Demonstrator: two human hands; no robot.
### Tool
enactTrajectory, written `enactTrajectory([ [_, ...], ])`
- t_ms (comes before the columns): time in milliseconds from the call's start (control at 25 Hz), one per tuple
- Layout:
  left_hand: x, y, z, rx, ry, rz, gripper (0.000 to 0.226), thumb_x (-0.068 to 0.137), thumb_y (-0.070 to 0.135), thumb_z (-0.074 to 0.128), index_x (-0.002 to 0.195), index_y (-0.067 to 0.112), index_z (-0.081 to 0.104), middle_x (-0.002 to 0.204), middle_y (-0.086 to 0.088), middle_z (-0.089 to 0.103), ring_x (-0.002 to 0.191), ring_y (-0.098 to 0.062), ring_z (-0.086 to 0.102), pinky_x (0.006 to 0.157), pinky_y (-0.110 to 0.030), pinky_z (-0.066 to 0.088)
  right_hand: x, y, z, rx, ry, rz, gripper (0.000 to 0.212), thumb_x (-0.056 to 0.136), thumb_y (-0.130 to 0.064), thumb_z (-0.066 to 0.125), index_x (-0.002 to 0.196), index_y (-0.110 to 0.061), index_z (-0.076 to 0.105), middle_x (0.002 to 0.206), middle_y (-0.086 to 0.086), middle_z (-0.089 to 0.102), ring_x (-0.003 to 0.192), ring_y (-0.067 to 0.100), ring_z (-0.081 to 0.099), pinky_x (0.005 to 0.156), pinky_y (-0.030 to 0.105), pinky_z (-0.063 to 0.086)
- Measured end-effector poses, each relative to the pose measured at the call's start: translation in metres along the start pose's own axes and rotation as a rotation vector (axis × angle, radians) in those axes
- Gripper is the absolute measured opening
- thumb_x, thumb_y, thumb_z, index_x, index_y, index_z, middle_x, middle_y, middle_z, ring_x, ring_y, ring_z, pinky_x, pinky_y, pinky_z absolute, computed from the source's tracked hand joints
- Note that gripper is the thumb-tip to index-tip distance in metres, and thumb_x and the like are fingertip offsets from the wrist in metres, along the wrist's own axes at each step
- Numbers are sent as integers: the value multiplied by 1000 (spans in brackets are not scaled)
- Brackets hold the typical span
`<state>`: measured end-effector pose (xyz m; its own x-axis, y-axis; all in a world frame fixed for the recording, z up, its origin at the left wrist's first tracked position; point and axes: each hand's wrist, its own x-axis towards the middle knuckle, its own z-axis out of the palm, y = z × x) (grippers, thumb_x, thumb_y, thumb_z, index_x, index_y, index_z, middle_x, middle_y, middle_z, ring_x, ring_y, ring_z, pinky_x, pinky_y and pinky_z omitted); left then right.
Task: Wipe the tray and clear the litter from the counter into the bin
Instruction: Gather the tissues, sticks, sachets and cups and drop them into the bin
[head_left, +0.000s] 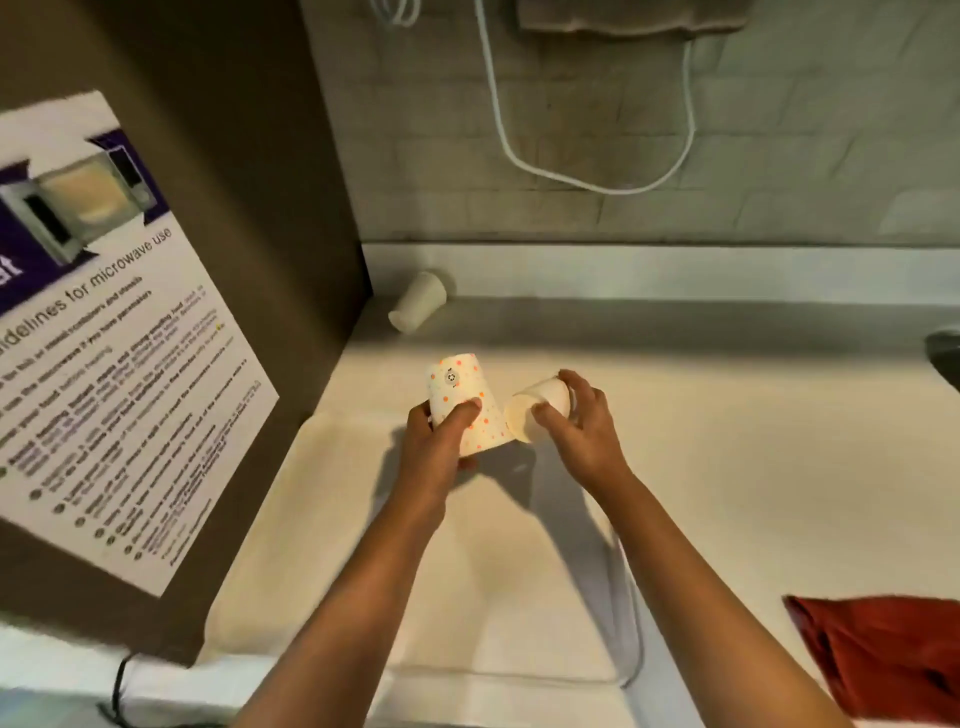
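Both hands grip litter at frame centre: left hand around a dotted cup, right hand pinching a plain cup, above the tray. A third cup lies upper left; red cloth, lower right, unused; binning apparently pending.

A single head-worn wide-angle view looks steeply down and forward, close over the counter, toward the tiled wall.
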<state>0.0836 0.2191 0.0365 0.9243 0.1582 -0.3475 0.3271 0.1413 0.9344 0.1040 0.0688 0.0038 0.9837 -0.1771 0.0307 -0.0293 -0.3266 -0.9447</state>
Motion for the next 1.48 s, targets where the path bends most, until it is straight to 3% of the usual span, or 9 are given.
enactTrajectory([
  [120, -53, -23, -7, 67, -75, 43, 35, 88, 28, 59, 119, 14, 49, 104, -6, 66, 88, -18, 64, 68, -31, 52, -66, 5, -20, -16, 46, -15, 81, 63, -41, 54, 139, -19, 37, 137, 6, 36, 109, 13, 42, 89, 23, 34],
  [280, -114, -57, -17, 81, -188, 19, 28, 89, 28, 57, 114, 20, 48, 103, -4, 65, 94, -21, 64, 80, -38, 52, -144, 15, -44, -2, 121, -24, 81, 61, -37, 56, 137, -17, 39, 136, 6, 39, 109, 9, 40, 93, 22, 33],
  [560, -190, -109, -6, 76, -402, -16, 28, 91, 30, 52, 116, 19, 49, 103, -4, 64, 94, -20, 61, 71, -32, 50, -254, 55, -87, -43, 238, -66, 87, 59, -43, 60, 136, -11, 38, 133, 3, 35, 112, 1, 34, 85, -5, 31],
  [720, -219, -137, 23, 123, -497, -49, 30, 91, 27, 51, 119, 17, 48, 100, 0, 63, 89, -16, 61, 65, -26, 49, -290, 85, -120, -43, 315, -51, 88, 59, -48, 54, 136, -7, 37, 134, 9, 35, 115, 6, 37, 85, -4, 31],
  [840, -236, -157, 49, 175, -561, -73, 25, 92, 25, 50, 116, 20, 48, 99, 2, 63, 84, -10, 61, 56, -18, 50, -310, 114, -145, -48, 341, -49, 86, 62, -47, 55, 135, -7, 36, 128, 2, 33, 114, -10, 35, 83, 1, 38],
  [1120, -268, -242, 134, 339, -661, -279, 26, 91, 24, 54, 116, 21, 47, 102, 1, 64, 90, -14, 63, 70, -25, 54, -360, 216, -221, -58, 418, 135, 86, 62, -47, 57, 135, -7, 35, 134, 10, 32, 111, -18, 34, 81, -2, 36],
  [1240, -270, -299, 169, 439, -638, -443, 31, 90, 27, 56, 119, 17, 49, 101, -3, 65, 89, -17, 63, 72, -32, 52, -382, 272, -254, -54, 335, 371, 87, 60, -42, 65, 137, -14, 35, 138, 7, 27, 113, 3, 36, 83, 2, 38],
  [1320, -270, -339, 189, 510, -627, -576, 35, 90, 28, 57, 121, 15, 49, 104, -6, 65, 91, -20, 63, 71, -32, 53, -397, 309, -274, -80, 253, 508, 85, 64, -27, 74, 138, -19, 34, 142, 7, 23, 121, 15, 35, 89, 17, 41],
  [1480, -272, -411, 228, 670, -634, -741, 52, 87, 29, 59, 133, 15, 40, 123, -9, 56, 104, -25, 58, 73, -34, 54, -418, 374, -315, -248, 141, 680, 86, 68, -21, 79, 140, -22, 32, 148, 6, 19, 134, 26, 28, 107, 31, 33],
])
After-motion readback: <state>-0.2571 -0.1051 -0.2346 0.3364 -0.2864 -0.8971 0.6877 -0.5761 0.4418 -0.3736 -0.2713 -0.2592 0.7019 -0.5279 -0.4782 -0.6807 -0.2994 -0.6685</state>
